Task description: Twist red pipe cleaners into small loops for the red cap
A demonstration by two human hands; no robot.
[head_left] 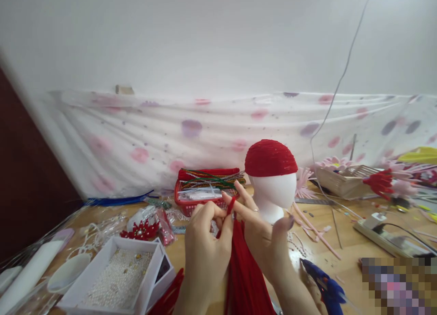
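Lower centre of frame: left hand (205, 244) has its grip closed, fingertips pinched on the bent tip of the red chenille stems (244, 265); the bundle runs down between both wrists to the bottom edge. Right hand (264, 235) is just right of it, grip open, fingers stretched towards the upper left and thumb held apart; the looped stem tip lies against its forefinger, and whether that finger clamps it cannot be told.

Centre of frame, behind the hands: white foam head (275, 192) upright on the desk (344, 242), wearing a red cap (271, 158). To its left, a red basket (186, 206) of mixed stems. Lower left: open white box (102, 265) of pearl beads. Lower right: blue glue gun (326, 288) near the right wrist; power strip (382, 228) further right. Spotted cloth (153, 133) hangs across the background.
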